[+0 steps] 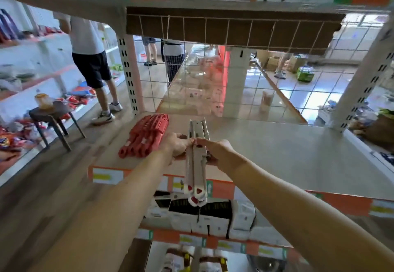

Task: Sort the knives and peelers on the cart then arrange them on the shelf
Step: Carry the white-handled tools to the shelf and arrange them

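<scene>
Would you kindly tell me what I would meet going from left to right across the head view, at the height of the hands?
stool → red stack → left hand → white bundle → right hand → slotted upright

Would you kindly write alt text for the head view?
A left hand and a right hand hold a bundle of white utensils over the front edge of a shelf. Red utensils lie stacked on it to the left.

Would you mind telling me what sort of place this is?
Probably a shop: metal shelving with orange price-label strips, packaged goods stacked below, and snack packets on racks across the aisle.
</scene>
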